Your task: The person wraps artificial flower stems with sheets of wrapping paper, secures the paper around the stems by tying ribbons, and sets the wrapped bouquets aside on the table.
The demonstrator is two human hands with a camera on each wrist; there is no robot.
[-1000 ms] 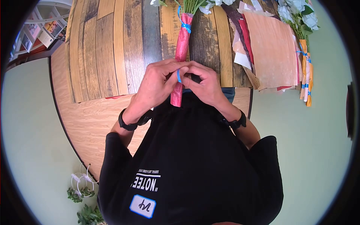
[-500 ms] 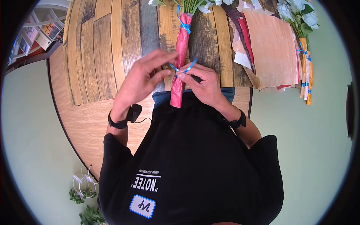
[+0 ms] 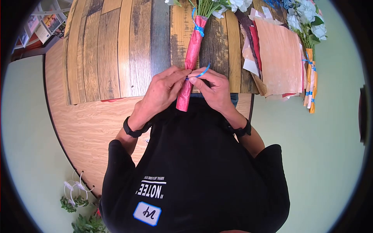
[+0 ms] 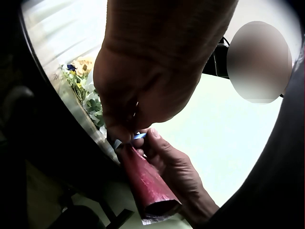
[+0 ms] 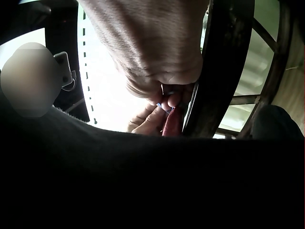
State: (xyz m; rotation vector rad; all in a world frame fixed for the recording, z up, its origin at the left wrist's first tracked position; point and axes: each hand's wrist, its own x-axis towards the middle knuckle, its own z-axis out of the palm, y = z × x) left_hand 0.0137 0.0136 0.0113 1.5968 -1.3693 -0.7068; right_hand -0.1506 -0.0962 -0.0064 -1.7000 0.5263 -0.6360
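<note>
A long pink-red wrapped bundle (image 3: pixel 193 50) of flower stems lies across the table's front edge, its lower end over the person's lap. One blue ribbon (image 3: pixel 199 31) is tied near its top. Around the lower part runs a second blue ribbon (image 3: pixel 204 71), one end standing up in a curve. The left hand (image 3: pixel 161 91) pinches at the ribbon on the bundle's left side; the right hand (image 3: pixel 214 90) pinches it between thumb and fingers on the right. In the left wrist view the wrap's open lower end (image 4: pixel 162 208) shows below the hands. The knot area is mostly hidden by fingers.
Stacked wrapping sheets (image 3: pixel 279 58) lie right of the bundle on the wooden table (image 3: pixel 105 58). Beyond them are wrapped stems (image 3: pixel 309 83) with pale blue flowers (image 3: pixel 307 15). A rack with cards stands at the upper left, plants on the floor at lower left.
The left hand, apart from the bundle half a second ago, is back at the ribbon. The bundle's top has tilted slightly right. One ribbon end now curves up by the right hand.
</note>
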